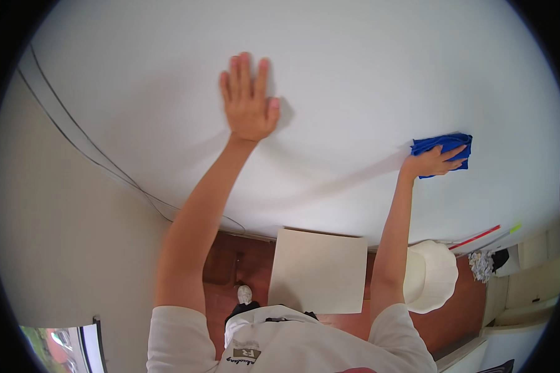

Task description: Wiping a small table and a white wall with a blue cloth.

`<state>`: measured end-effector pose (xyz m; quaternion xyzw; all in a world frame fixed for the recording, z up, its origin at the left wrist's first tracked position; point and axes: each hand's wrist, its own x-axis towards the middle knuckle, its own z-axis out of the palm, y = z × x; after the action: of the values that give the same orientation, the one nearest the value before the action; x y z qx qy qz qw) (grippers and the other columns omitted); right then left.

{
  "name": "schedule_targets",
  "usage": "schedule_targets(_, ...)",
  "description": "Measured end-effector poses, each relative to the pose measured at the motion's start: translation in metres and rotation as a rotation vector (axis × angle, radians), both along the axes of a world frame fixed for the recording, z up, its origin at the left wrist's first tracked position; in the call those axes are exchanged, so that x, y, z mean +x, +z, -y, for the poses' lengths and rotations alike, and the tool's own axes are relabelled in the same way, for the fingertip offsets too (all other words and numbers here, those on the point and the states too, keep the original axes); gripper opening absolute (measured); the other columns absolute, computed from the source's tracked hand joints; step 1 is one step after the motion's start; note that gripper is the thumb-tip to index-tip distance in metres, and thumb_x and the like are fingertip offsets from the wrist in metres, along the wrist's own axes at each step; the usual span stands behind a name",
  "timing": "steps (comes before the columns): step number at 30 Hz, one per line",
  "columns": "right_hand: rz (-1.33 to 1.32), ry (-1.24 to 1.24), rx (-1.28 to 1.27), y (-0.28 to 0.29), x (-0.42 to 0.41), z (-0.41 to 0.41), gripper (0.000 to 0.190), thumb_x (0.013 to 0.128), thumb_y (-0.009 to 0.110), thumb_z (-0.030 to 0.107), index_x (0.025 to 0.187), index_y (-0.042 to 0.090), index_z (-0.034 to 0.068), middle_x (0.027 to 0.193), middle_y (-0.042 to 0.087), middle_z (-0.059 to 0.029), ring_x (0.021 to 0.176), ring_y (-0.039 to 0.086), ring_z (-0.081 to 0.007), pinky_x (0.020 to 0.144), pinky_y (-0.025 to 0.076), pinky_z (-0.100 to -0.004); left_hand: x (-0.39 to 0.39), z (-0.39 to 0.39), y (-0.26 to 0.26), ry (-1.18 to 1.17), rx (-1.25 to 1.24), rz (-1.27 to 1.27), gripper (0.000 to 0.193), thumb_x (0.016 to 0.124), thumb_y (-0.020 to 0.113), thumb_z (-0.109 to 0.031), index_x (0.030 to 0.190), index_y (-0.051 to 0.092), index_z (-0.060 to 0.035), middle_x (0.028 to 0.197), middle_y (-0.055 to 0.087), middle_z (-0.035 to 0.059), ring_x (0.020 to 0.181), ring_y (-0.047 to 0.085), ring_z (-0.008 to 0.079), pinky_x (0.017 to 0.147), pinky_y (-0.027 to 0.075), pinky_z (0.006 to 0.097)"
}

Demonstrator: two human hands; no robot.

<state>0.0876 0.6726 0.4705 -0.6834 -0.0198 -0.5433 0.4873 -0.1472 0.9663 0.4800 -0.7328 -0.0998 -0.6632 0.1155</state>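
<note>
A white wall point(336, 84) fills the upper part of the view. My left hand point(249, 105) is raised before it with the palm toward the wall, its fingers spread and nothing in them. Whether that palm touches the wall I cannot tell. Further right and a little lower, my right hand point(431, 162) presses a folded blue cloth point(459, 142) against the wall. The fingers are spread over the cloth and hide part of it.
Two thin cables point(98, 162) run along the wall at left. Below me stand a pale square panel point(319, 268) and a cream scalloped seat point(436, 275) on the reddish floor point(466, 298). A red strip point(476, 237) leans at the right. A window point(58, 345) shows lower left.
</note>
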Motion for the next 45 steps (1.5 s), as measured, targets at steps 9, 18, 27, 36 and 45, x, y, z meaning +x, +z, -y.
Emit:
schedule_targets(9, 0.290, 0.024, -0.153, 0.021, -0.084, -0.035, 0.078, 0.101, 0.024, 0.068, 0.159, 0.035, 0.017, 0.162, 0.021, -0.0297, 0.148, 0.021, -0.0508, 0.114, 0.021, -0.0643, -0.016, 0.052, -0.024, -0.066, -0.011, 0.036, 0.060, 0.099, 0.038, -0.038, 0.150, 0.050, -0.0097, 0.159, 0.039, 0.0212, 0.150, 0.032, 0.0366, 0.121, 0.017, 0.0532)
schedule_targets(18, 0.449, 0.246, -0.583, -0.036, -0.140, -0.147, 0.059, 0.097, 0.045, 0.052, 0.148, 0.053, 0.021, 0.164, 0.022, -0.0257, 0.149, 0.016, -0.0532, 0.114, 0.008, -0.0704, -0.007, 0.024, -0.016, -0.138, -0.029, 0.052, 0.059, 0.100, 0.032, -0.041, 0.147, 0.056, -0.0144, 0.153, 0.047, 0.0188, 0.144, 0.041, 0.0339, 0.120, 0.020, 0.0504)
schedule_targets(27, 0.283, 0.322, -0.859, -0.158, -0.140, -0.139, 0.043, 0.088, 0.065, 0.046, 0.130, 0.068, 0.036, 0.154, 0.040, -0.0184, 0.143, 0.030, -0.0463, 0.114, 0.016, -0.0672, -0.007, 0.001, -0.023, -0.106, -0.076, 0.007, 0.059, 0.100, 0.033, -0.041, 0.148, 0.054, -0.0123, 0.156, 0.043, 0.0202, 0.147, 0.037, 0.0359, 0.120, 0.021, 0.0518)
schedule_targets(36, 0.300, 0.443, -1.027, -0.164, -0.100, -0.058, 0.039, 0.086, 0.069, 0.043, 0.125, 0.069, 0.042, 0.145, 0.050, -0.0054, 0.136, 0.039, -0.0319, 0.113, 0.025, -0.0576, -0.021, -0.025, -0.005, -0.029, 0.035, 0.076, 0.060, 0.102, 0.029, -0.036, 0.146, 0.054, -0.0029, 0.155, 0.042, 0.0260, 0.146, 0.036, 0.0428, 0.120, 0.021, 0.0525)
schedule_targets(45, 0.434, 0.312, -0.781, -0.120, 0.011, 0.052, 0.048, 0.075, 0.071, 0.041, 0.122, 0.072, 0.037, 0.149, 0.047, -0.0157, 0.142, 0.033, -0.0391, 0.114, 0.022, -0.0609, -0.026, -0.021, 0.015, 0.000, 0.099, 0.063, 0.061, 0.103, 0.027, -0.034, 0.149, 0.047, 0.0023, 0.158, 0.036, 0.0271, 0.149, 0.029, 0.0421, 0.122, 0.016, 0.0509)
